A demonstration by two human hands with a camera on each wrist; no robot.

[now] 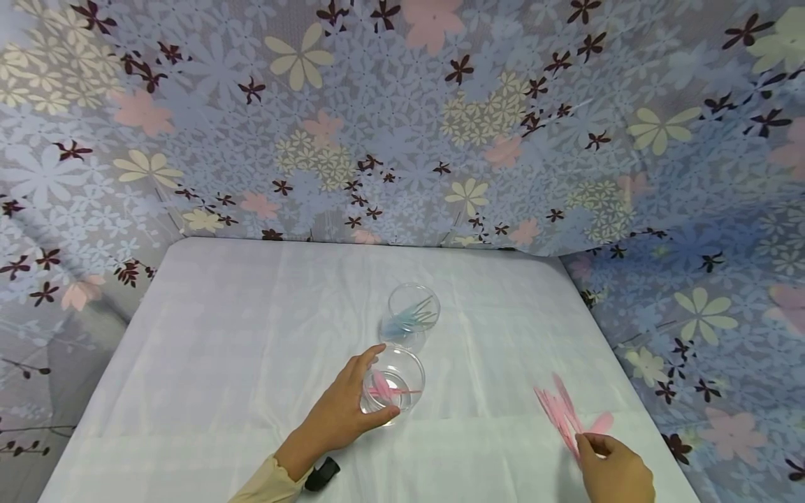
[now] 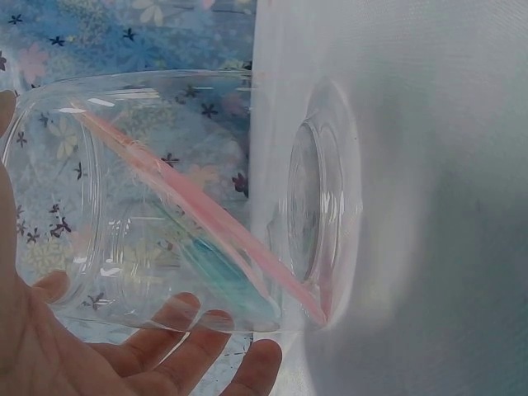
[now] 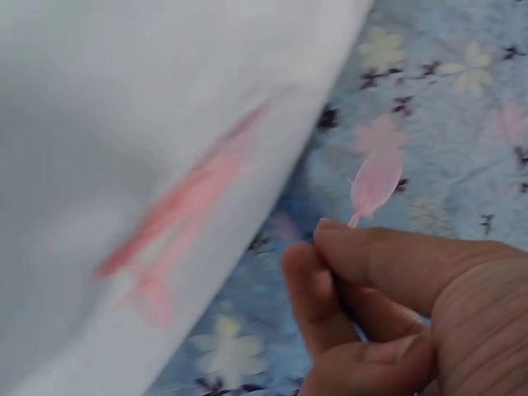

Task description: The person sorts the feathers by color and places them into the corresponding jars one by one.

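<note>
My left hand point(image 1: 339, 412) holds a clear round jar point(image 1: 418, 370) that stands on the white cloth, thumb on the near side and fingers on the far side. Slanting inside the jar is a pink stick point(image 2: 223, 219) with a flat, oval end. At the right, my right hand point(image 1: 613, 468) pinches the thin stem of a similar pink piece point(image 3: 377, 183) between thumb and fingertips, its translucent oval end pointing up. Beside that hand lies a loose bunch of pink sticks point(image 1: 556, 411) on the cloth, blurred in the right wrist view.
Just behind the held jar stands a second clear jar point(image 1: 434, 297) with several blue-green sticks point(image 1: 405, 320) in it. A black object point(image 1: 322, 475) sits by my left wrist. Flowered fabric point(image 1: 377, 126) hangs behind and beside the white-covered table point(image 1: 220, 314).
</note>
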